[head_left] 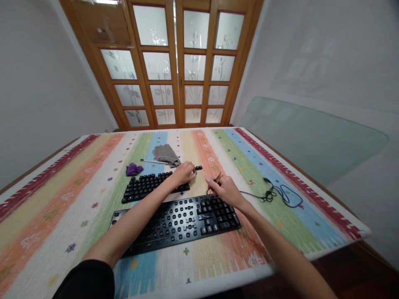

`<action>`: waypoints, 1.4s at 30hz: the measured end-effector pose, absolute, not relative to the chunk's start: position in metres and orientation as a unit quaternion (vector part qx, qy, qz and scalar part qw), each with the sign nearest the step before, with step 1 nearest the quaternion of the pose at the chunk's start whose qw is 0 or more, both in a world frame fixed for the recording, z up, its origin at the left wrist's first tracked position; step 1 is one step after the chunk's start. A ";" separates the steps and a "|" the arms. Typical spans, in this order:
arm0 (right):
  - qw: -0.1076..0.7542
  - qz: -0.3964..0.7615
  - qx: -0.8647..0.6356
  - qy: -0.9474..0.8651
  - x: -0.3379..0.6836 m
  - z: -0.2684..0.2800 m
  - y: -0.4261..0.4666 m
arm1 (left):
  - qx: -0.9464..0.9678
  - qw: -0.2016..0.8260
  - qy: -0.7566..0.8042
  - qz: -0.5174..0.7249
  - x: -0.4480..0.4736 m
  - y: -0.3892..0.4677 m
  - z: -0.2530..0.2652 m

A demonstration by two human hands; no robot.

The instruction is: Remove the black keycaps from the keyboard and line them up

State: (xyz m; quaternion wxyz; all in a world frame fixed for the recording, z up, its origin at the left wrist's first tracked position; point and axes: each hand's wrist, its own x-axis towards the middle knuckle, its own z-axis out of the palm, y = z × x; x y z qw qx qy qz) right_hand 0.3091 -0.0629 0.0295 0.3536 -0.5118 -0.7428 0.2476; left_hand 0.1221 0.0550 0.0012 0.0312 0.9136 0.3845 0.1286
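Observation:
A black keyboard (183,220) lies at the front of the table, its left and middle part bare of keycaps, with caps still on the right. Behind it a block of loose black keycaps (146,185) is laid out in rows. Beyond the block's right end, my left hand (184,173) is closed, fingertips pinched at a small dark keycap beside a few others (198,167). Over the keyboard's top right edge, my right hand (225,191) is closed round a thin keycap puller (218,177), whose wire end points down at the keys. My palm hides part of it.
A grey cloth (166,154) and a thin stick-like brush (154,161) lie behind the keycaps, with a purple cloth (134,169) to their left. The keyboard's black cable (288,197) is coiled at right on the striped tablecloth (102,216).

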 end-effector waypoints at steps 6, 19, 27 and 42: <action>0.344 0.258 -0.498 -0.753 0.312 0.028 -0.072 | 0.905 0.025 0.407 0.117 0.126 0.060 -0.005; 0.323 0.298 -0.520 -0.732 0.304 0.001 -0.078 | 0.900 0.019 0.424 0.103 0.127 0.061 -0.009; 0.341 0.332 -0.526 -0.705 0.298 -0.010 -0.079 | 0.902 0.021 0.419 0.106 0.124 0.060 -0.005; 0.213 0.267 -0.542 -0.768 0.278 0.011 -0.047 | 0.946 0.099 0.286 0.114 0.093 0.008 0.016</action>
